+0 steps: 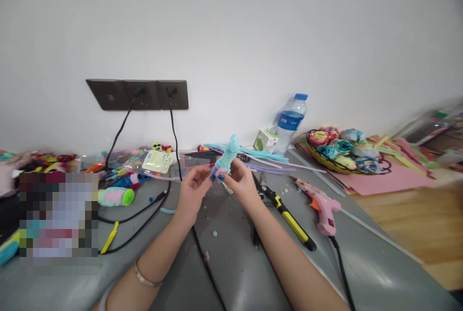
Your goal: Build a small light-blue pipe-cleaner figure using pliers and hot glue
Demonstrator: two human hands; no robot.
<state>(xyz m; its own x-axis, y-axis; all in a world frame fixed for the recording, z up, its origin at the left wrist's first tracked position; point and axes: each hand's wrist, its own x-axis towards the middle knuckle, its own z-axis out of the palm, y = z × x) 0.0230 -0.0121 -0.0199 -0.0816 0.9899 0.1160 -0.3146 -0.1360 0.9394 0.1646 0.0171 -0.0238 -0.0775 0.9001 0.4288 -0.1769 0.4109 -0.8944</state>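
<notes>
Above the middle of the grey table, both my hands hold up a small fuzzy figure (226, 156) in light blue, with pink and purple at its lower end. It looks made of pipe cleaners. My left hand (194, 188) pinches the lower left side of it. From the right, my right hand (241, 183) closes its fingers on the lower part, thumb in front. Just right of my right wrist lie yellow-and-black pliers (289, 219). Farther right rests a pink glue gun (325, 209) with its cord running toward me.
Blue and purple pipe cleaners (267, 154) lie along the wall near a water bottle (291, 123) and a small box (265, 141). A basket of paper flowers (340, 149) stands at right. Black cables (198, 248) cross the table (152, 282). A pink-and-green fuzzy piece (115, 196) lies left.
</notes>
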